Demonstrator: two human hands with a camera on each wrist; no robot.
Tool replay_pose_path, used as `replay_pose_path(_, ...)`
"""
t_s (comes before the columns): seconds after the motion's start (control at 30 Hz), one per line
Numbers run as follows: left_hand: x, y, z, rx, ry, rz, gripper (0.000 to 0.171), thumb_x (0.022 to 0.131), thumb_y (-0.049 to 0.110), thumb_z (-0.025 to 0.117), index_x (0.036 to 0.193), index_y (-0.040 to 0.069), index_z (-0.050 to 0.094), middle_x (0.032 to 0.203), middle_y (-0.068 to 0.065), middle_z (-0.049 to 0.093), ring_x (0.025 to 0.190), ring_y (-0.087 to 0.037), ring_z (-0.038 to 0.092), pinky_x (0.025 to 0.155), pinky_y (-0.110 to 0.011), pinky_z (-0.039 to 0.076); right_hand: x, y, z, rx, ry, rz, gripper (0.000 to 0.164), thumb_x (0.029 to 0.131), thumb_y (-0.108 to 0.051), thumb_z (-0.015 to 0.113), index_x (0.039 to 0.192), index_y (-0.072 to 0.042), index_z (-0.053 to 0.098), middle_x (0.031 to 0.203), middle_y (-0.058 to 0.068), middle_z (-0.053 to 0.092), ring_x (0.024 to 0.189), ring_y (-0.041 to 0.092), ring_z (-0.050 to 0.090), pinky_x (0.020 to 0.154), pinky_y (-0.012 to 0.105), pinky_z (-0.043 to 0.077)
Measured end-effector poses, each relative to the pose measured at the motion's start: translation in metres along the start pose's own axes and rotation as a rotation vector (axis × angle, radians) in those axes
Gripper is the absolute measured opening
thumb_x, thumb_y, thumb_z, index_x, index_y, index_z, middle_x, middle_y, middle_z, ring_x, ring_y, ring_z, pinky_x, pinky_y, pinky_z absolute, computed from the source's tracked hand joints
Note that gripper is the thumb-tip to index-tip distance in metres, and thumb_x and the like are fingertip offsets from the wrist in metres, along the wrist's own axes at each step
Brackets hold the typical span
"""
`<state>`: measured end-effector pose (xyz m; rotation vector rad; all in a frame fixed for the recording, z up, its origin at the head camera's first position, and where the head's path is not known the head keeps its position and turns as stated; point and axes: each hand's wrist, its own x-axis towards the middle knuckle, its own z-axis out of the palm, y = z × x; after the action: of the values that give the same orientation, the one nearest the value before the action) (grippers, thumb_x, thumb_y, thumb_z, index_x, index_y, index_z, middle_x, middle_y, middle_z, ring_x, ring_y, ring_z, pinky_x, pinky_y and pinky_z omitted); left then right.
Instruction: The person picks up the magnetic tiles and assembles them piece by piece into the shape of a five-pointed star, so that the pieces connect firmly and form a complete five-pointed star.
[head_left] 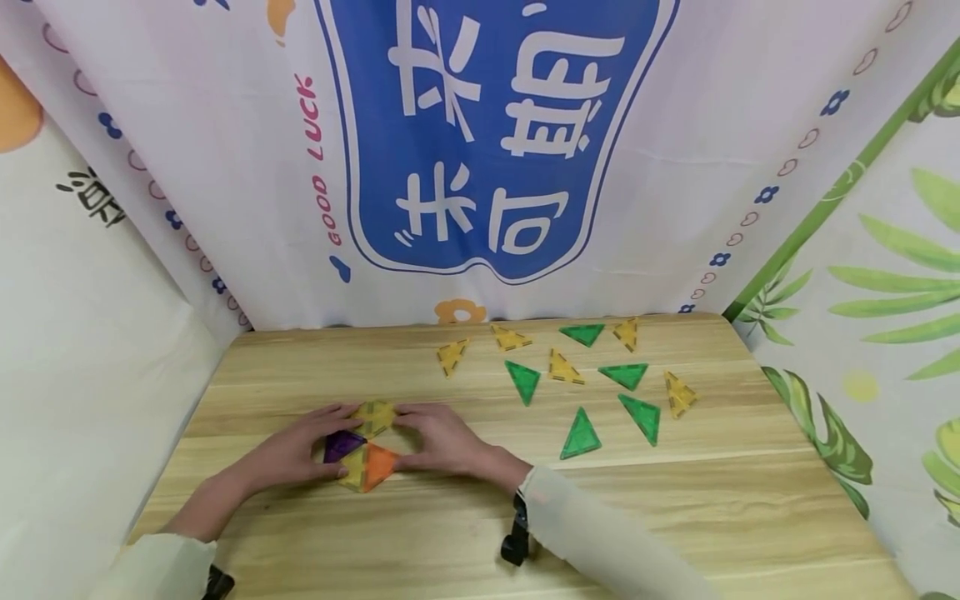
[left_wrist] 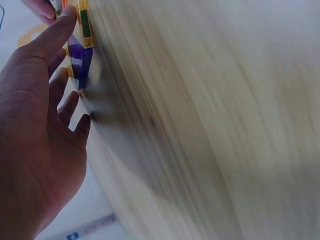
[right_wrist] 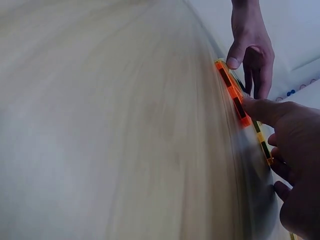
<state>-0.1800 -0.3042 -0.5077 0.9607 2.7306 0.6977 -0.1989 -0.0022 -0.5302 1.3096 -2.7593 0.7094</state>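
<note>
Triangular magnetic tiles lie flat on the table in a joined cluster. It shows an upper yellow part [head_left: 378, 417], a purple tile [head_left: 341, 445], a lower yellow tile [head_left: 353, 468] and an orange tile [head_left: 379, 465]. My left hand [head_left: 288, 450] spans the cluster's left side, its thumb on the lower yellow tile and its fingertips at the upper yellow part. From the right, my right hand [head_left: 444, 440] touches the orange tile with its thumb and the upper yellow part with a finger. In the right wrist view, the orange tile's edge [right_wrist: 232, 94] shows under the thumb.
Loose green tiles [head_left: 581, 435] and yellow tiles [head_left: 564, 367] are scattered over the table's right and back areas. The wooden table [head_left: 420, 550] meets a printed curtain [head_left: 262, 250] along its back edge. More printed cloth [head_left: 885, 333] hangs on the right.
</note>
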Motion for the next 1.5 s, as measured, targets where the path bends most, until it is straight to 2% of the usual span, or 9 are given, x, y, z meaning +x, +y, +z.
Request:
replay_pose_path(0.37,-0.032,-0.016,-0.020,0.005,0.049,0.002,0.071,0.083,0.036,0.091,0.142,0.006,0.067,0.156,-0.023,0.052,0.140,-0.056,0.046,0.105,-0.073,0.041,0.031,-0.029,0.017,-0.031,-0.041,0.010,0.069,0.094,-0.054,0.078,0.147,-0.012,0.064,0.159,0.004,0.054,0.144,0.016,0.053,0.118,0.035,0.043)
replay_pose_path(0.47,-0.040,-0.023,-0.023,0.020,0.066,0.012,0.070,0.081,0.035,0.093,0.140,0.006,0.068,0.155,-0.022,0.054,0.138,-0.054,0.049,0.117,-0.049,0.041,0.038,-0.035,0.024,-0.044,-0.050,0.019,0.069,0.094,-0.056,0.077,0.148,-0.015,0.064,0.160,0.001,0.053,0.146,0.015,0.051,0.119,0.038,0.041)
replay_pose_path(0.53,-0.045,-0.028,-0.024,0.020,0.078,0.021,0.071,0.080,0.034,0.093,0.139,0.006,0.068,0.154,-0.023,0.054,0.137,-0.054,0.050,0.120,-0.025,0.031,0.043,-0.038,0.028,-0.052,-0.048,0.019,0.070,0.093,-0.058,0.076,0.147,-0.016,0.064,0.160,0.000,0.052,0.146,0.014,0.050,0.120,0.038,0.040)
replay_pose_path(0.6,-0.050,-0.032,-0.025,0.014,0.088,0.029,0.072,0.078,0.033,0.094,0.139,0.005,0.068,0.154,-0.024,0.054,0.136,-0.053,0.050,0.113,-0.006,0.017,0.048,-0.043,0.032,-0.056,-0.047,0.019,0.070,0.093,-0.059,0.076,0.147,-0.017,0.064,0.160,-0.001,0.053,0.146,0.014,0.050,0.120,0.038,0.040)
replay_pose_path(0.77,-0.059,-0.039,-0.029,0.001,0.101,0.036,0.072,0.077,0.031,0.095,0.138,0.002,0.068,0.151,-0.027,0.055,0.132,-0.055,0.051,0.106,0.002,0.008,0.056,-0.054,0.034,-0.067,-0.064,0.033,0.069,0.094,-0.059,0.075,0.148,-0.018,0.064,0.160,-0.003,0.052,0.147,0.012,0.049,0.120,0.037,0.040)
replay_pose_path(0.97,-0.062,-0.037,-0.032,0.038,0.106,0.010,0.070,0.076,0.031,0.096,0.134,0.002,0.071,0.148,-0.025,0.058,0.130,-0.052,0.055,0.107,-0.002,0.017,0.055,-0.057,0.027,-0.025,-0.090,0.016,0.067,0.096,-0.056,0.074,0.150,-0.017,0.062,0.163,-0.001,0.049,0.148,0.012,0.046,0.122,0.035,0.038)
replay_pose_path(1.1,-0.054,-0.030,-0.034,0.037,0.092,-0.036,0.067,0.079,0.032,0.094,0.135,0.003,0.071,0.148,-0.026,0.058,0.131,-0.053,0.054,0.115,-0.043,0.043,0.045,-0.045,0.017,0.069,-0.084,-0.002,0.067,0.097,-0.050,0.076,0.150,-0.012,0.060,0.162,0.004,0.050,0.149,0.015,0.046,0.123,0.030,0.036)
replay_pose_path(1.2,-0.045,-0.021,-0.035,0.014,0.082,-0.072,0.067,0.083,0.034,0.092,0.137,0.003,0.069,0.150,-0.028,0.055,0.133,-0.056,0.052,0.103,-0.072,0.044,0.033,-0.034,0.007,0.112,-0.073,0.002,0.069,0.096,-0.047,0.078,0.151,-0.010,0.059,0.162,0.006,0.050,0.150,0.017,0.046,0.124,0.029,0.034)
replay_pose_path(1.5,-0.002,0.007,-0.022,-0.005,0.119,-0.043,0.067,0.091,0.034,0.086,0.146,0.004,0.063,0.157,-0.024,0.050,0.139,-0.052,0.048,0.106,-0.071,0.045,-0.022,-0.005,-0.042,0.123,-0.076,0.043,0.068,0.095,-0.043,0.081,0.150,-0.010,0.060,0.160,0.009,0.052,0.148,0.024,0.048,0.124,0.039,0.037)
